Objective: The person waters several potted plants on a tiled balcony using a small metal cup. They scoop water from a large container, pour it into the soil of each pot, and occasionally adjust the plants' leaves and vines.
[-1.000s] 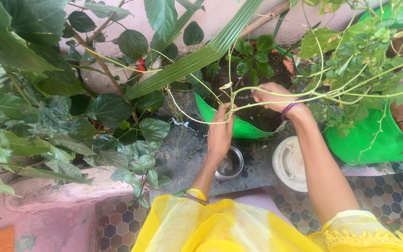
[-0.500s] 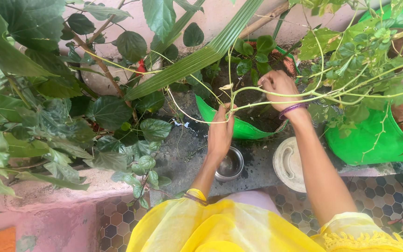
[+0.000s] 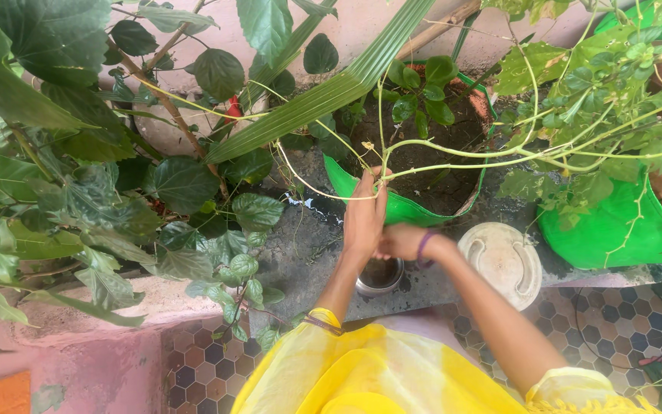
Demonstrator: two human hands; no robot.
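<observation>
L hand (image 3: 365,218) is raised at about 12 o'clock from the body, fingers pinched on a thin pale-green vine stem (image 3: 453,156) just at the near rim of the green grow bag (image 3: 400,208). The stem runs off toward 2 o'clock into the leafy climber (image 3: 614,84). R hand (image 3: 401,241) sits low, touching the L wrist/palm side, right over the small steel bowl (image 3: 381,277); fingers curled inward, but can't tell if they hold anything (L hand hides the tips). Purple bangle (image 3: 423,247) on the R wrist.

Grow bag holds dark soil and a small round-leaved plant (image 3: 423,96) at its far side. White round lid (image 3: 509,265) lies on the dark ledge at 1 o'clock, just beside the bowl, not touching. Second green bag (image 3: 614,230) at 2–3 o'clock. Big-leaved shrub (image 3: 78,176) fills 9–11 o'clock. Long ribbed palm leaf (image 3: 323,96) slants across 12 o'clock. Yellow garment (image 3: 369,376) at 6.
</observation>
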